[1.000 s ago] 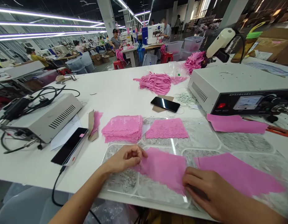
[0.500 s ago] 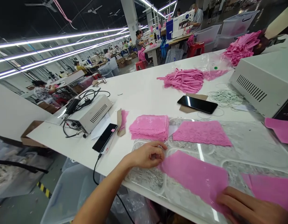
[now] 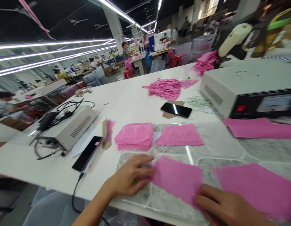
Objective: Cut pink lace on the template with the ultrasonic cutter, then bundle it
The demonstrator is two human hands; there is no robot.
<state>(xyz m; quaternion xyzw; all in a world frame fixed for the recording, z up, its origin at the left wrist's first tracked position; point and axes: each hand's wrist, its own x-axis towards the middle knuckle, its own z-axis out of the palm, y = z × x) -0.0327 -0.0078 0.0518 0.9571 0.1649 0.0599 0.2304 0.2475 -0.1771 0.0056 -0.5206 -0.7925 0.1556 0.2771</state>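
A black phone [image 3: 176, 110] lies on cardboard [image 3: 167, 115] near a pink strap pile [image 3: 165, 88], beside a grey control box [image 3: 249, 89].

We are laying our left hand [image 3: 130, 177] flat on the left edge of a pink fabric piece [image 3: 177, 179], and our right hand [image 3: 221, 205] is pressing its lower right corner. The piece is lying on a clear plastic sheet [image 3: 216, 141], and a stack of pink lace [image 3: 134, 135] is sitting just beyond, beside a single lace piece [image 3: 179, 135].

Left hand [image 3: 130, 177] has opened from its pinch; fingers [image 3: 143, 161] now lie flat on the pink piece [image 3: 177, 179]
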